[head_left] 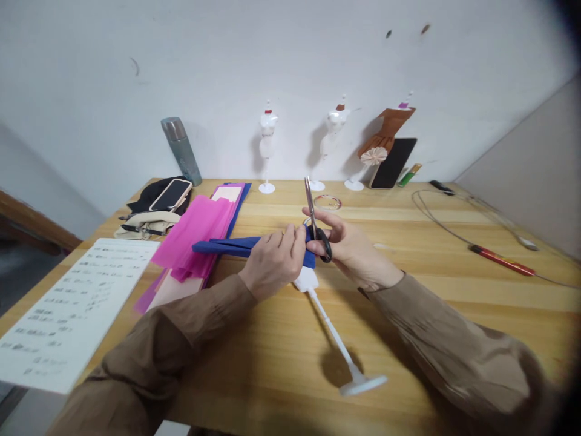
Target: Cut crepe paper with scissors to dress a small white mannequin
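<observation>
My left hand (275,259) grips blue cloth (227,246) on a mannequin (334,334), my right hand (354,247) scissors (310,200) — seemingly unfinished; by the tabletop (272,357) back edge, one dress (389,127) looks done, two figures (267,145) bare.

head camera | worn on head | facing forward, down | close over table (272,375) | wall (290,54) beyond

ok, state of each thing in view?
Scissors: in right hand, blades look nearly shut
Blue cloth: folded, in left hand
Near dress form: tipped over
Rear white forms: standing, undressed
Rightmost form: standing, dressed
Pink cloth: loosely piled
Pale phone: screen dark
Black device: propped upright
Bottle: capped
Paper: written on
</observation>
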The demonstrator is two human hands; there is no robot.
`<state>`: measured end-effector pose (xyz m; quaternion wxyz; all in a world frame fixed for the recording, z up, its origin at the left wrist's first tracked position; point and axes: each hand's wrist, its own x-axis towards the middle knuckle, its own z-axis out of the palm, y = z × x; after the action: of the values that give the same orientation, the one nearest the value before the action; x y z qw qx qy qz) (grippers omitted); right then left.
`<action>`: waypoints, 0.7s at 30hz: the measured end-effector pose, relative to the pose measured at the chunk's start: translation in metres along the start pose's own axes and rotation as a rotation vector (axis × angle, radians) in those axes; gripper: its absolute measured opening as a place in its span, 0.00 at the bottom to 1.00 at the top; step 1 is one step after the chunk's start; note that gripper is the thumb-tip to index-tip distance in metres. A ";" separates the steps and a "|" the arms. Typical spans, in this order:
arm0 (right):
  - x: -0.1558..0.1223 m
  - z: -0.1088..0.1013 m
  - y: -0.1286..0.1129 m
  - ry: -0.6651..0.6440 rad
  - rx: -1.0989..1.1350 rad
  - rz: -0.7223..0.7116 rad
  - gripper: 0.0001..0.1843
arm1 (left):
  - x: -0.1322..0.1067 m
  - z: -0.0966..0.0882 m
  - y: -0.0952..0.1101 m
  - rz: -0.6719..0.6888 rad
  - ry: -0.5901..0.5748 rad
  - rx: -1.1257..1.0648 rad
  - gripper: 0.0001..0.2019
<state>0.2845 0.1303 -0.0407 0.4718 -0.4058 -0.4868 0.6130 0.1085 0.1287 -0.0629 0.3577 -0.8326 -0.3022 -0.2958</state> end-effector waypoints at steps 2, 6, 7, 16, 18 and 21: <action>0.001 -0.002 0.001 -0.007 -0.050 -0.025 0.53 | 0.001 -0.003 0.002 -0.039 -0.113 -0.045 0.16; 0.004 -0.010 -0.005 -0.016 -0.162 -0.071 0.53 | 0.014 -0.027 -0.004 -0.187 -0.455 -0.352 0.33; 0.004 -0.013 -0.008 -0.023 -0.185 -0.081 0.52 | 0.018 -0.035 -0.009 -0.219 -0.530 -0.480 0.43; 0.001 -0.018 -0.015 -0.209 -0.249 -0.139 0.44 | 0.027 -0.033 -0.053 -0.577 -0.726 -1.075 0.49; 0.001 -0.017 -0.014 -0.241 -0.241 -0.148 0.42 | 0.025 -0.023 -0.055 -0.620 -0.772 -1.149 0.50; 0.000 -0.017 -0.014 -0.267 -0.233 -0.165 0.40 | 0.024 -0.015 -0.056 -0.707 -0.798 -1.224 0.46</action>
<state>0.3034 0.1351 -0.0308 0.4015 -0.3313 -0.6443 0.5603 0.0798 0.1555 -0.0140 -0.4104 -0.7787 -0.4369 -0.1852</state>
